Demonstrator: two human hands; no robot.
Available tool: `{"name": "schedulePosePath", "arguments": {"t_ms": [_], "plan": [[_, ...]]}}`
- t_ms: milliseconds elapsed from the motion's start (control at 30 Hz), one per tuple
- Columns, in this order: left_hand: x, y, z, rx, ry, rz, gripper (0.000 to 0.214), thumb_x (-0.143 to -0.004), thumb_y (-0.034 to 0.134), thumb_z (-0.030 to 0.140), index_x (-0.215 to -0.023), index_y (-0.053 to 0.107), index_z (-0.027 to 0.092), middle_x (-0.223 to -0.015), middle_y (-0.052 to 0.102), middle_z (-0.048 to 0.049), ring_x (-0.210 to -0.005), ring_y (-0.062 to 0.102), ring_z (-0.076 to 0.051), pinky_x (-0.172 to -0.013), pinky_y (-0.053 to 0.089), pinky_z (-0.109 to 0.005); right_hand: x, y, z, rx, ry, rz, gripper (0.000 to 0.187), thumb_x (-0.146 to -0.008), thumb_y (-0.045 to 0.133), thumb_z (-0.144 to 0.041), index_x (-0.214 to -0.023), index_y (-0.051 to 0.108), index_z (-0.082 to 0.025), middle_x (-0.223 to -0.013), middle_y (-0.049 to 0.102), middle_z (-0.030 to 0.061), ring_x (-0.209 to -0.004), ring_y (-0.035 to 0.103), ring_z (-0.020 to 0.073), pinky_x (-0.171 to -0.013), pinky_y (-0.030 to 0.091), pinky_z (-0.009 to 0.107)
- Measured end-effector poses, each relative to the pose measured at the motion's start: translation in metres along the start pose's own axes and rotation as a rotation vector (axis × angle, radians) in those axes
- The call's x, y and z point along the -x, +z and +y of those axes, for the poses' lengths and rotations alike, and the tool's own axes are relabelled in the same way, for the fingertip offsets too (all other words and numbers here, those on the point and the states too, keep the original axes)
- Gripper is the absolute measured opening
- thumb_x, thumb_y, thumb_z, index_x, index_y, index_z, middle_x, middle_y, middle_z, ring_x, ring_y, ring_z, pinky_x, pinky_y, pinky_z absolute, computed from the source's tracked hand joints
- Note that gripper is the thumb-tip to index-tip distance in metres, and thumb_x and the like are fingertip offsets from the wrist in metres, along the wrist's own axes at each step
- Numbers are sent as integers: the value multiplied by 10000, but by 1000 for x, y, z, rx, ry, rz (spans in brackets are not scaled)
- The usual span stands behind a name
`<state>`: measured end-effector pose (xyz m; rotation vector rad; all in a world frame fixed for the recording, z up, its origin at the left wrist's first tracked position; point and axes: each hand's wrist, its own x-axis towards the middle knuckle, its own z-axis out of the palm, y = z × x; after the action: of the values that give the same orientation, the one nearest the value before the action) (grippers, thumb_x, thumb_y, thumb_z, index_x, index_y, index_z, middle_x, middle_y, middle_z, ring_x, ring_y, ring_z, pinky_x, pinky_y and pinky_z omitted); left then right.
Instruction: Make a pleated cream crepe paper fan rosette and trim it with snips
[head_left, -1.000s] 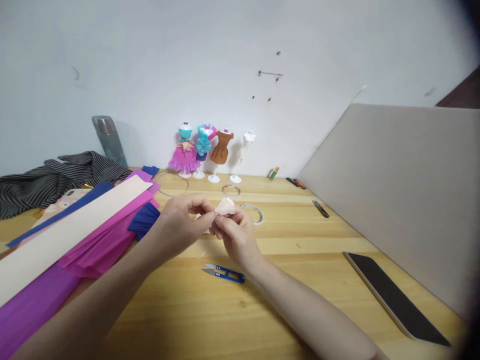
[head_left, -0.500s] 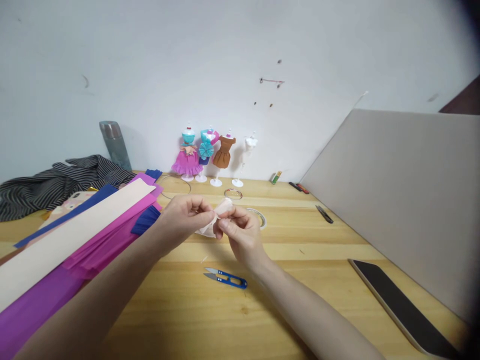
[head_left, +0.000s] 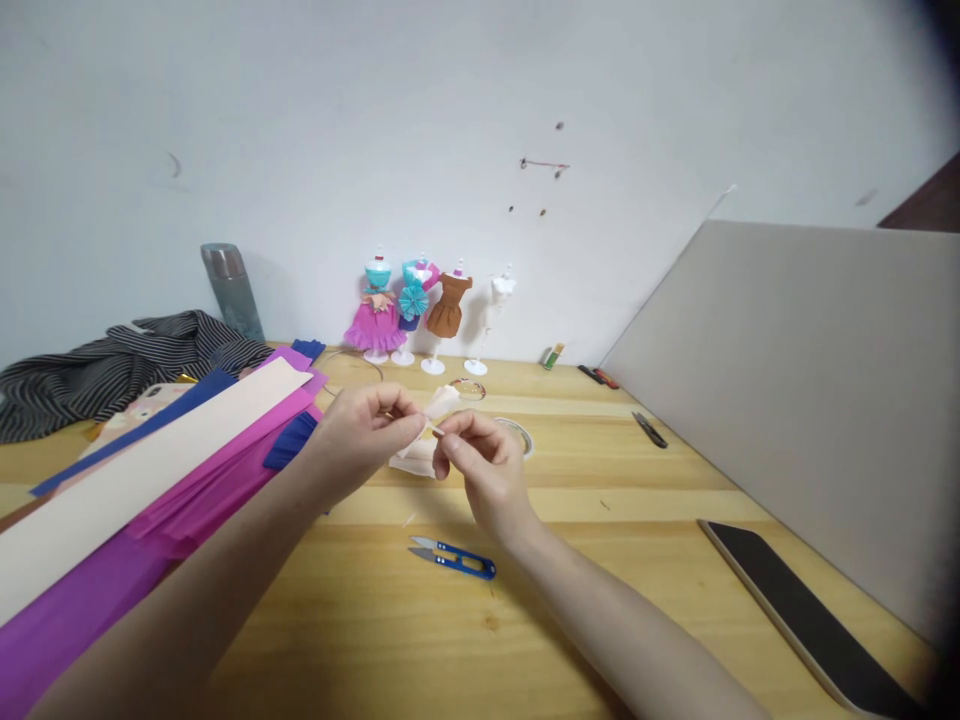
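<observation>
Left hand and right hand both pinch a small pale peach pleated paper piece. Thumb and forefinger tips of each hand are closed tight on its narrow middle, and the two hands' fingertips almost touch. The paper piece is held just above the light wooden table, beyond the blue-handled thread snips, which lie flat near the right wrist. A second pale paper scrap lies under the hands, also beyond the snips. A clear tape ring is beyond the snips and slightly right, just behind the right hand. Far beyond the snips, at the wall, stand four small dress-form dolls, three dressed and one bare white.

Left of the snips, a long cream paper strip lies on magenta crepe sheets, with dark blue folded crepe beside them. Further left and back are a black striped cloth and a grey metal flask. Right of the snips are a black flat phone, a big grey board and small black snips.
</observation>
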<state>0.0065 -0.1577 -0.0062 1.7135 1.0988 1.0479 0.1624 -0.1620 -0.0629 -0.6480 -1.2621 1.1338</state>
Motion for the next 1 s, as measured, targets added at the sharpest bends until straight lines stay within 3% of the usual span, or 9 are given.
{"name": "schedulePosePath", "arguments": {"t_ms": [267,433,533,700,800,900,1000], "plan": [[2,2,2,41,-17,-49,144,-710,588,282,-648,556,155,-556,544,24,-513,474,-82,-479,372,-206,0,1,-6,102,-6,34,187,-745,661,-306,-646,570,-176,-487,552,-30,-437,478,96,-462,380,234],[5,2,9,142,-47,-213,113,-725,570,236,-633,576,171,-604,633,-2,-556,541,-99,-541,430,-223,-8,-9,-8,96,-8,-122,210,-744,686,-354,-673,591,-181,-539,545,-29,-467,505,100,-468,395,238],[7,0,11,103,-29,-277,112,-724,565,215,-623,583,170,-583,599,13,-543,506,-92,-522,390,-214,-14,-17,-13,102,6,-259,212,-714,717,-368,-682,613,-187,-582,544,-25,-488,519,105,-472,406,242],[8,-2,10,-203,89,-323,149,-772,529,219,-642,585,173,-589,536,38,-574,466,-91,-548,339,-213,-22,-29,-21,316,-160,-431,50,-754,678,-207,-709,663,-193,-679,569,-2,-609,511,120,-583,406,266],[10,-1,6,-452,216,-331,177,-815,492,194,-659,572,172,-602,534,35,-578,459,-96,-551,317,-223,-26,-33,-24,442,-214,-527,107,-792,630,-174,-695,670,-194,-694,564,3,-636,512,130,-613,402,276],[13,4,1,-705,408,-313,213,-841,445,138,-671,569,168,-620,543,11,-591,463,-117,-564,318,-244,-30,-37,-24,496,-167,-601,125,-812,618,-206,-707,681,-181,-689,560,5,-635,512,129,-607,398,270],[14,8,-2,-893,554,-303,226,-838,421,79,-741,607,163,-674,577,-24,-645,489,-151,-622,350,-273,-33,-41,-21,459,-15,-636,124,-794,640,-245,-707,672,-162,-686,561,2,-610,506,117,-578,395,254]]}}
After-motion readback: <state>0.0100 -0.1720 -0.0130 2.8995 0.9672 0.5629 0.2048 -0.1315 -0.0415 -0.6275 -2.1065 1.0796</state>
